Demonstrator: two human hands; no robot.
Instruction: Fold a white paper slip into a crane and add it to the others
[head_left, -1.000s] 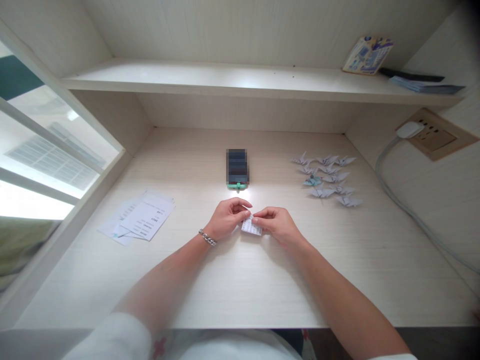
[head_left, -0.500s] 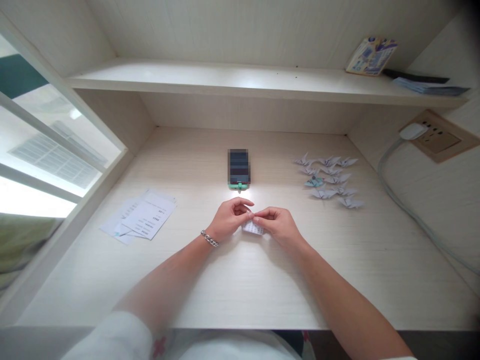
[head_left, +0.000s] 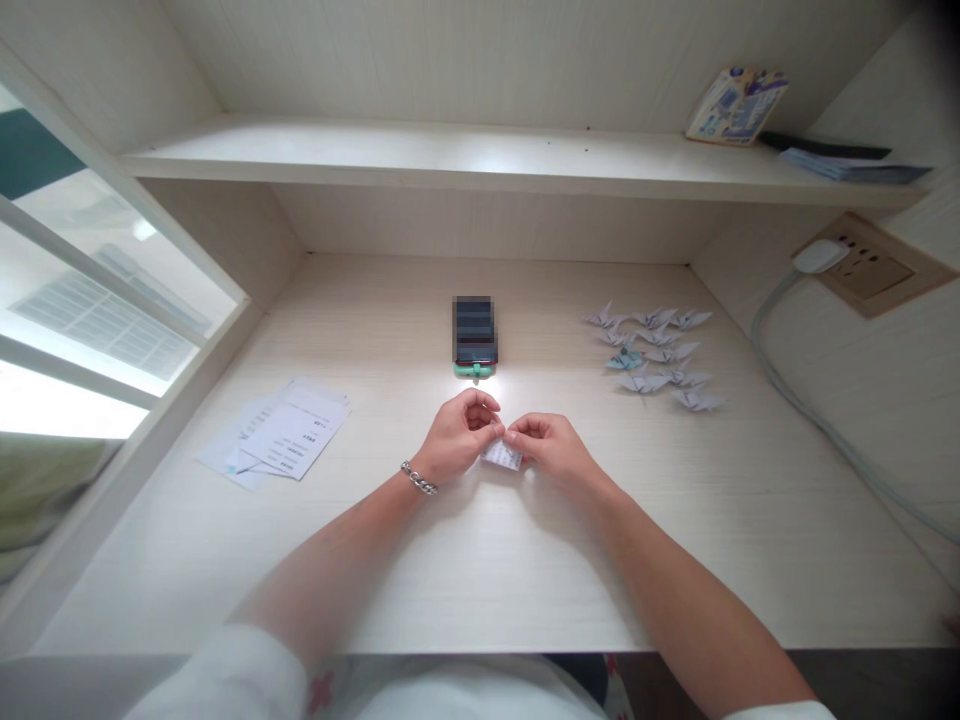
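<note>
A small folded piece of printed paper (head_left: 502, 456) sits between both hands just above the middle of the desk. My left hand (head_left: 456, 438), with a chain bracelet on the wrist, pinches its left side with curled fingers. My right hand (head_left: 551, 446) pinches its right side, thumb and fingertips meeting those of the left hand. Most of the paper is hidden under the fingers.
A phone (head_left: 474, 335) lies beyond the hands. Several folded paper cranes (head_left: 656, 358) are grouped at the right. Printed slips (head_left: 281, 437) lie at the left. A booklet (head_left: 736, 105) stands on the upper shelf (head_left: 420, 150). A cable (head_left: 810, 410) runs from a wall socket (head_left: 862, 265).
Both hands have drawn closer together on the paper and folded it smaller; less of the paper shows below the fingers than a second ago.
</note>
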